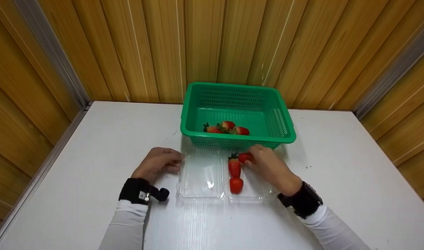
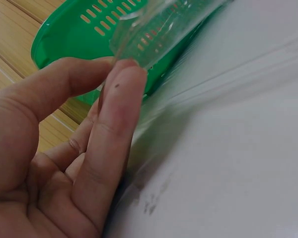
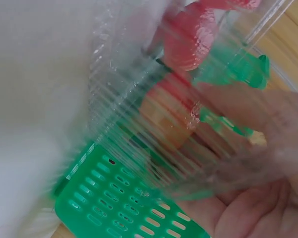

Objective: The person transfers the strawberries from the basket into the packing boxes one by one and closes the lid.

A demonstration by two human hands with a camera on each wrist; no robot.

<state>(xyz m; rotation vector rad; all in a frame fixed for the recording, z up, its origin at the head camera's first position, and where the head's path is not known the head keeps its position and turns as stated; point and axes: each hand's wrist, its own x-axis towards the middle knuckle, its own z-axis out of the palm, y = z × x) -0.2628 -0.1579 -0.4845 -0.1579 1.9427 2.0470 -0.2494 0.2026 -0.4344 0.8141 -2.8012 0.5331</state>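
Observation:
A clear plastic clamshell box point(image 1: 202, 175) lies opened flat on the white table, its lid half on the left. My left hand point(image 1: 159, 162) pinches the outer edge of that half between thumb and forefinger, as the left wrist view shows. Over the right half, my right hand point(image 1: 271, 170) holds a strawberry point(image 1: 245, 158) in its fingers, near the back. Beside it in the same half lie a strawberry point(image 1: 235, 168) with its leaves toward the back and another strawberry point(image 1: 236, 186) nearer the front. The right wrist view is blurred and looks through the box wall.
Right behind the box stands a green plastic basket point(image 1: 238, 138) with slotted walls. Several strawberries point(image 1: 228, 125) lie together inside it at the front left. A wood-patterned panel wall point(image 1: 201, 41) closes off the back of the table point(image 1: 191, 225).

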